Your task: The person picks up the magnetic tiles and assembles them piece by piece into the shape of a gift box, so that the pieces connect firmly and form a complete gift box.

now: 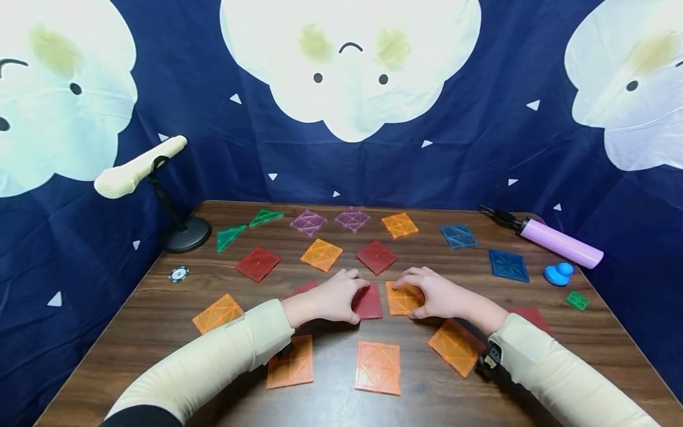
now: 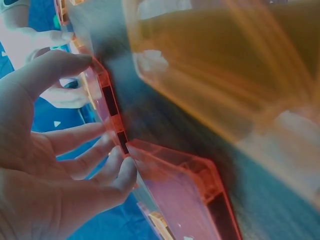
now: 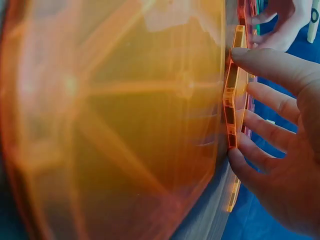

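Observation:
My left hand (image 1: 333,296) arches over a red square magnetic tile (image 1: 372,303), its thumb at the near edge and fingertips at the far side. In the left wrist view, the thumb and fingers are right at the rim of this red tile (image 2: 106,92). Just to the right, an orange square magnetic tile (image 1: 400,300) lies between the thumb and fingers of my right hand (image 1: 445,295). The right wrist view shows the thumb at one end of the orange tile (image 3: 231,100) and the fingers spread along it. A narrow strip of table separates the two tiles.
Nearer me lie a pale orange tile (image 1: 377,367) and others under the wrists. Red tiles (image 1: 376,257), purple tiles (image 1: 352,219), blue tiles (image 1: 509,265) and green triangles (image 1: 230,238) lie farther back. A pump (image 1: 560,242) sits right; a black stand (image 1: 187,234) is left.

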Demonstrator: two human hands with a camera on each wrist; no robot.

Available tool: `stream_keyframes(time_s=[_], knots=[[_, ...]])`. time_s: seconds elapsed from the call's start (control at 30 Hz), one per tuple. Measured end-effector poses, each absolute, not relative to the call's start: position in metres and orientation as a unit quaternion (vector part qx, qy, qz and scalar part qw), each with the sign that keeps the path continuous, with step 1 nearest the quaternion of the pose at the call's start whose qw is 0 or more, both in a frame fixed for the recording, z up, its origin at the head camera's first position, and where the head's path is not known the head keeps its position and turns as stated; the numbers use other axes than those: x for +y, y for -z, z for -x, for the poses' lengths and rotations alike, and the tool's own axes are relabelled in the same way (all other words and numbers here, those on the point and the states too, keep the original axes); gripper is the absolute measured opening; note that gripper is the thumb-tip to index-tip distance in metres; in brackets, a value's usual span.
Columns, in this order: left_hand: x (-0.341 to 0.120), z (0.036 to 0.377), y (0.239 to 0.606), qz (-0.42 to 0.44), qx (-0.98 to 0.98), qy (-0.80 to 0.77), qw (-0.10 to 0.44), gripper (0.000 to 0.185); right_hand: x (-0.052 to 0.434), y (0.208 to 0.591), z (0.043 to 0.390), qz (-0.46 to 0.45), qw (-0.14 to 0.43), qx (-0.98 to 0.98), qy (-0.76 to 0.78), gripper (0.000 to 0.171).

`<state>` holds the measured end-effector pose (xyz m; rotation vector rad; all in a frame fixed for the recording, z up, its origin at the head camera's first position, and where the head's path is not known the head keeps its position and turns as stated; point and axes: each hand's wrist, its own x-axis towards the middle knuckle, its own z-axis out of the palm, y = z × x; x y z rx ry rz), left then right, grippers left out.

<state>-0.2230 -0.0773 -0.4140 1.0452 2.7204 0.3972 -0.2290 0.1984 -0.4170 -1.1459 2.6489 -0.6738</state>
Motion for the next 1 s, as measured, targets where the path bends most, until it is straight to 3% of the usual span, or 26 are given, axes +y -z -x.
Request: stream_keyframes(time_s=[0.5, 0.77, 1.0], knots=[[-0.075, 0.226, 0.411, -0.362, 0.916, -0.135, 0.111, 0.076, 0.189, 0.416, 0.236, 0.406, 0.100, 0.879, 0.229, 0.054], [-0.077, 0.225, 0.410, -0.361, 0.916, -0.133, 0.113, 0.077, 0.188, 0.410, 0.272, 0.399, 0.073, 0.879, 0.251, 0.045], [-0.076, 0.225, 0.409, -0.363, 0.916, -0.129, 0.114, 0.076, 0.172, 0.407, 0.304, 0.375, 0.094, 0.893, 0.230, 0.057]])
